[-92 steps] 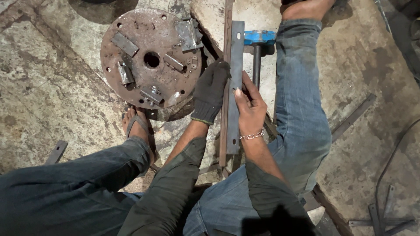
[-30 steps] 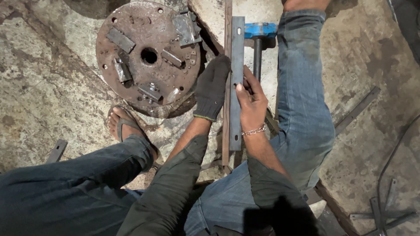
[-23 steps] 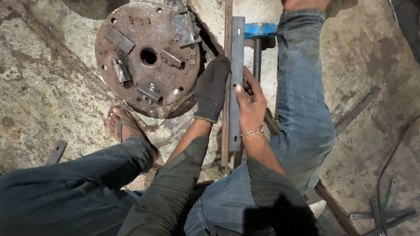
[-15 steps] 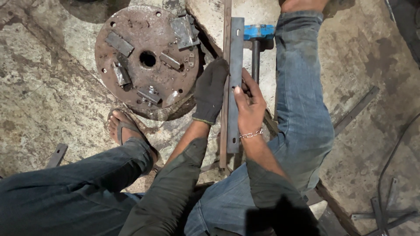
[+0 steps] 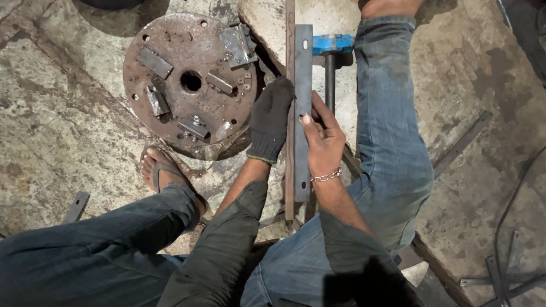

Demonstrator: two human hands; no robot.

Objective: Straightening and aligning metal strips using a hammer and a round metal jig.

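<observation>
Left of the grip lies a rusty round steel plate (image 5: 190, 85) with small blocks on it. The gloved left hand (image 5: 272, 120) presses flat, fingers open, against the flat steel bar (image 5: 302, 74), with the bare right hand (image 5: 324, 142) pinching its other edge; a blue-headed hammer (image 5: 331, 45) lies just right

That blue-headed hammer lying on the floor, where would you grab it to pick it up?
Grip the hammer by its dark handle, probably just above the right hand, coming from straight above. The handle lies flat, running toward the person, with the grey flat bar close on one side and the jeans leg on the other, so sideways approaches look cramped.
</observation>
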